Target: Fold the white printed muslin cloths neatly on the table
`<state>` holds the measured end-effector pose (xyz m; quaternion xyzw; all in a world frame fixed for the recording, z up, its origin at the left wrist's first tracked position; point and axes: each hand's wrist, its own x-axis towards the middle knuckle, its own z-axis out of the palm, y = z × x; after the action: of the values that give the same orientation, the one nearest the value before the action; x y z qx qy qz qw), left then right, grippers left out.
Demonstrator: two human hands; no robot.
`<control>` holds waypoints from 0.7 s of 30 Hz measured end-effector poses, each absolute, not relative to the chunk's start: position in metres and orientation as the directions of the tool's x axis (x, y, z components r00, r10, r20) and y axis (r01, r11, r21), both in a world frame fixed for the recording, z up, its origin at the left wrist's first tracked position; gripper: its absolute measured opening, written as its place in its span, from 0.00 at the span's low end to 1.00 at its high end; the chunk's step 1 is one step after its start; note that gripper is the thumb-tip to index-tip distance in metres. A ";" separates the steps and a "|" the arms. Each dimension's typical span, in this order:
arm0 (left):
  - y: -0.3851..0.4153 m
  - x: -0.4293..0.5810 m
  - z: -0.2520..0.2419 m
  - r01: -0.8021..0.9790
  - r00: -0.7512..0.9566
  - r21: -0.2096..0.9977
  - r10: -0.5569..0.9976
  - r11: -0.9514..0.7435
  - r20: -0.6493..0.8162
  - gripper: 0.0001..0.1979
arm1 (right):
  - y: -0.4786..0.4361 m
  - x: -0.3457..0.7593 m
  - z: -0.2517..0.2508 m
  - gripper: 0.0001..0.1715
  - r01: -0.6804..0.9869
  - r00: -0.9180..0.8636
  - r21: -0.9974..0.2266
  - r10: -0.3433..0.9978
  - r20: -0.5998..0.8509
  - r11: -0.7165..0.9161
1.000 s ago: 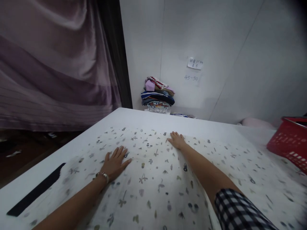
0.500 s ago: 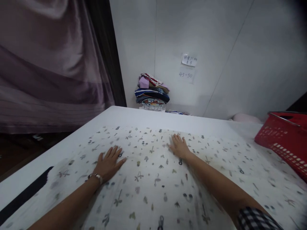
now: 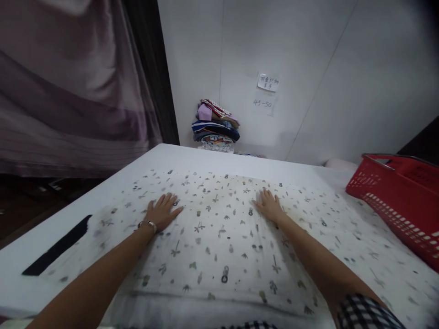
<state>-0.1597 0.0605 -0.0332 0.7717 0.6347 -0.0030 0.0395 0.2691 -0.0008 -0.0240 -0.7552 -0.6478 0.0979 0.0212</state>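
Note:
A white cloth [image 3: 214, 240] with small printed motifs lies spread over the white table and hangs over its near edge. My left hand [image 3: 162, 212] rests flat on its left part, fingers apart, a bracelet at the wrist. Farther right, my right hand [image 3: 270, 206] also lies on the fabric with fingers spread. Neither hand grips anything. A black strip [image 3: 60, 244] lies at the cloth's left side, partly beside it on the table.
A red plastic basket [image 3: 401, 196] stands on the right of the table [image 3: 164, 160], over part of the cloth. Folded fabrics [image 3: 216, 125] are stacked by the far wall, below handwritten notes [image 3: 267, 83]. A mauve curtain [image 3: 75, 91] hangs at left.
My right hand has slid to the right across the cloth, farther from the left. The view has tilted down and shifted right, so more basket and the cloth's near edge show.

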 end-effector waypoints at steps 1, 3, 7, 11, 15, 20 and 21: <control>0.061 -0.160 -0.033 0.979 0.196 0.061 0.979 -0.192 -0.056 0.37 | -0.018 0.271 -0.023 0.44 0.977 0.136 -0.148 0.985 -0.106 -0.151; 0.060 -0.159 -0.032 0.980 0.193 0.062 0.979 -0.189 -0.061 0.38 | -0.059 0.276 -0.027 0.43 0.983 0.116 -0.130 0.990 -0.084 -0.126; 0.056 -0.155 -0.027 0.986 0.168 0.025 0.985 -0.167 -0.029 0.37 | -0.151 0.298 -0.047 0.42 0.984 0.170 -0.049 0.985 -0.006 -0.170; 0.053 -0.153 -0.018 0.979 0.193 -0.075 0.981 -0.190 0.027 0.35 | -0.216 0.330 -0.067 0.43 0.945 0.328 0.010 0.944 0.026 -0.328; 0.042 -0.132 -0.005 0.978 0.163 -0.137 0.985 -0.154 0.051 0.30 | -0.236 0.340 -0.072 0.41 0.913 0.408 -0.001 0.912 0.024 -0.408; -0.026 -0.063 -0.007 0.901 0.434 -0.028 0.899 -0.433 0.058 0.29 | -0.230 0.326 -0.056 0.41 0.902 0.425 -0.069 0.905 -0.030 -0.426; -0.043 -0.053 -0.011 0.865 0.500 0.013 0.865 -0.501 0.038 0.31 | -0.229 0.325 -0.053 0.41 0.902 0.420 -0.093 0.906 -0.047 -0.423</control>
<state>-0.0526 -0.0433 -0.0109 0.8661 0.4995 0.0200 -0.0038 0.3253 -0.2286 -0.0527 -0.8422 -0.5367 0.0450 0.0265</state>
